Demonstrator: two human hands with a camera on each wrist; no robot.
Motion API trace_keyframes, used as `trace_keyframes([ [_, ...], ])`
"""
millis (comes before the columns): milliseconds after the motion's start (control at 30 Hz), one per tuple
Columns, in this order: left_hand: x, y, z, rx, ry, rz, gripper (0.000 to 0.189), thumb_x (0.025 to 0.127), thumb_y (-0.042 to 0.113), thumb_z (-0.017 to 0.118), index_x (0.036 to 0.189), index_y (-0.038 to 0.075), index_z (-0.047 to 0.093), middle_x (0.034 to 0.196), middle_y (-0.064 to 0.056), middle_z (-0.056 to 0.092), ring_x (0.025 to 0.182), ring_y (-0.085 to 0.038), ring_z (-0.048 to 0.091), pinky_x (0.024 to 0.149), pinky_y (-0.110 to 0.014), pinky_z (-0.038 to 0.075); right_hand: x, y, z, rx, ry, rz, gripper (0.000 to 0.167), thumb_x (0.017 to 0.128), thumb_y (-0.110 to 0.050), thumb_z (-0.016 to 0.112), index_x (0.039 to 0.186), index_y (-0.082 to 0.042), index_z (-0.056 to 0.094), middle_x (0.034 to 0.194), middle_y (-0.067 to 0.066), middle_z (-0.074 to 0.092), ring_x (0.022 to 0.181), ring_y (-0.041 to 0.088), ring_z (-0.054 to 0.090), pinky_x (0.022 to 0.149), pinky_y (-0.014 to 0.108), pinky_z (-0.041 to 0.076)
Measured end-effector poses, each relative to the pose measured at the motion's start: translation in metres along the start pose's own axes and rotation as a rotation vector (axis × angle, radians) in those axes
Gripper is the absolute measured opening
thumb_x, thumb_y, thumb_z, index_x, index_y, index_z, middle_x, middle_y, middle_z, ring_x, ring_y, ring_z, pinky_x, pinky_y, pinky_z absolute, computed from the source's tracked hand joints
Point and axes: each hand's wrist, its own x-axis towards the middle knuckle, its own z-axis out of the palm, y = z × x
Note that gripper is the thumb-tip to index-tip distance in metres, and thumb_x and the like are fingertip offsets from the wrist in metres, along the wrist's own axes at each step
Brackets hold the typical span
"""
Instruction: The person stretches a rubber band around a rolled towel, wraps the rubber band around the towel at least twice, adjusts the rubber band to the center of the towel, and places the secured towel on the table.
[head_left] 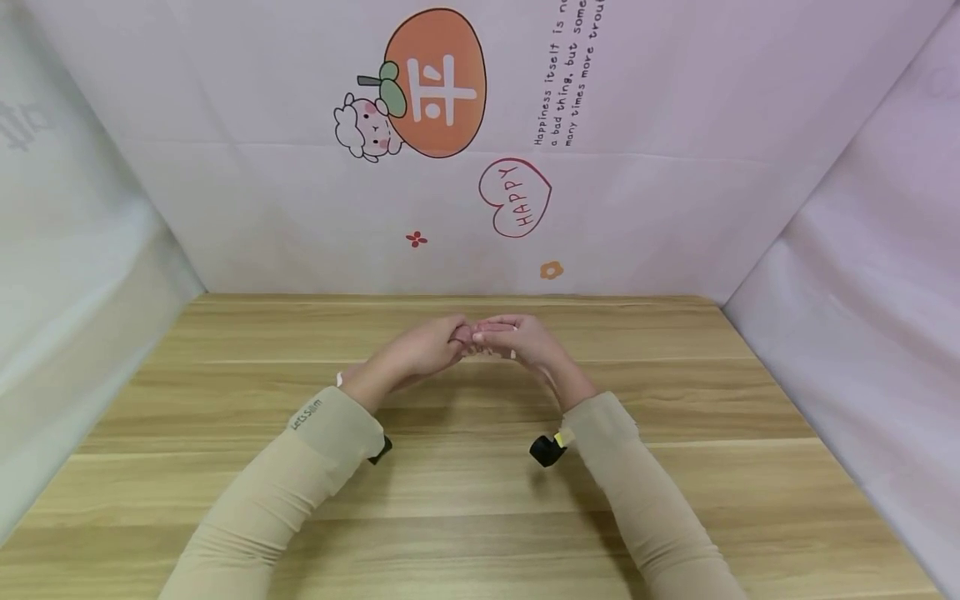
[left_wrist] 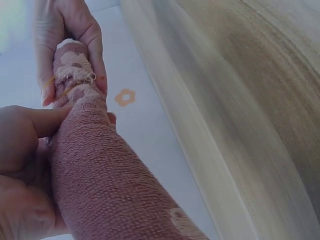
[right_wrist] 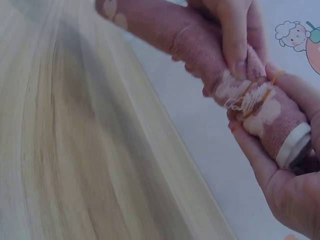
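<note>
A rolled mauve towel (left_wrist: 110,170) with pale patches and a white edge at one end lies between both hands. My left hand (head_left: 431,346) grips it partway along, its thumb pressing on the cloth in the right wrist view. Around the white-edged end, my right hand (head_left: 525,337) holds the roll with fingers on both sides. An orange rubber band (right_wrist: 266,95) crosses the towel near frayed pale threads (right_wrist: 252,100), passing close to the right fingertips. In the head view the hands hide most of the towel.
Below the hands spreads a wood-grain table (head_left: 465,517). A white printed cloth (head_left: 300,217) hangs behind it, with more white cloth at both sides. Small black devices (head_left: 547,451) show under the wrists, near the beige sleeves (head_left: 262,500).
</note>
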Motion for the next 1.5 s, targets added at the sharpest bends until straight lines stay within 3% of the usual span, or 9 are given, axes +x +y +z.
trace_keyframes([
  [433,0.0,0.001,0.003,-0.029,0.016,-0.043,0.017,0.109,0.015,0.048,0.118,0.006,0.059,0.097,-0.008,0.063,0.084,-0.023,0.057,0.079,-0.038,0.049,0.0,-0.003,0.002,0.045,-0.025,0.072,0.032,0.097,-0.005,0.067,0.125,0.01,0.063,0.097,0.002,0.073,0.086,0.012,0.068,0.078,0.023,0.055],
  [700,0.0,0.0,0.005,-0.082,0.043,-0.06,0.015,0.109,0.015,0.049,0.116,0.006,0.058,0.093,-0.009,0.06,0.08,-0.022,0.056,0.074,-0.036,0.048,0.001,-0.006,0.002,0.033,-0.042,0.072,0.038,0.096,-0.005,0.068,0.128,0.012,0.06,0.102,0.004,0.073,0.09,0.013,0.068,0.083,0.025,0.055],
  [933,0.002,0.0,0.007,-0.087,0.064,-0.065,0.014,0.109,0.016,0.048,0.115,0.006,0.057,0.091,-0.009,0.059,0.078,-0.023,0.055,0.07,-0.035,0.047,0.0,-0.004,-0.003,0.125,-0.087,0.073,0.024,0.097,-0.001,0.062,0.12,0.007,0.061,0.094,0.002,0.072,0.082,0.011,0.068,0.081,0.025,0.057],
  [1067,0.003,0.0,0.008,-0.083,0.077,-0.074,0.016,0.108,0.016,0.049,0.118,0.006,0.058,0.093,-0.009,0.06,0.081,-0.024,0.056,0.073,-0.037,0.048,0.001,-0.001,-0.004,0.145,-0.09,0.074,0.031,0.096,-0.001,0.061,0.125,0.009,0.058,0.095,0.002,0.072,0.084,0.011,0.069,0.083,0.025,0.057],
  [1200,0.003,0.0,0.008,-0.084,0.085,-0.073,0.017,0.108,0.016,0.049,0.118,0.006,0.058,0.095,-0.01,0.061,0.086,-0.025,0.057,0.077,-0.039,0.049,0.003,0.002,-0.003,0.175,-0.07,0.051,0.022,0.095,0.001,0.06,0.117,0.004,0.056,0.095,0.003,0.069,0.084,0.012,0.067,0.082,0.026,0.057],
  [1300,0.004,0.0,0.006,-0.085,0.086,-0.07,0.019,0.108,0.016,0.048,0.119,0.005,0.058,0.097,-0.01,0.061,0.089,-0.026,0.058,0.08,-0.041,0.049,0.004,0.003,0.0,0.244,-0.073,0.016,0.01,0.095,0.004,0.059,0.1,-0.005,0.06,0.093,0.004,0.067,0.083,0.013,0.066,0.081,0.026,0.056],
  [1400,0.004,-0.003,0.003,-0.097,0.089,-0.068,0.021,0.108,0.015,0.047,0.12,0.002,0.058,0.102,-0.013,0.062,0.094,-0.029,0.058,0.085,-0.044,0.049,0.004,0.003,0.004,0.318,-0.101,-0.016,0.022,0.098,0.006,0.055,0.09,-0.009,0.069,0.09,0.003,0.069,0.083,0.013,0.065,0.081,0.025,0.055],
  [1500,0.005,-0.006,0.001,-0.093,0.098,-0.062,0.023,0.108,0.015,0.046,0.122,0.0,0.057,0.11,-0.017,0.063,0.103,-0.031,0.058,0.093,-0.047,0.048,0.005,0.003,0.007,0.363,-0.107,-0.034,0.03,0.1,0.006,0.051,0.088,-0.012,0.072,0.089,0.002,0.072,0.085,0.012,0.068,0.083,0.024,0.055],
])
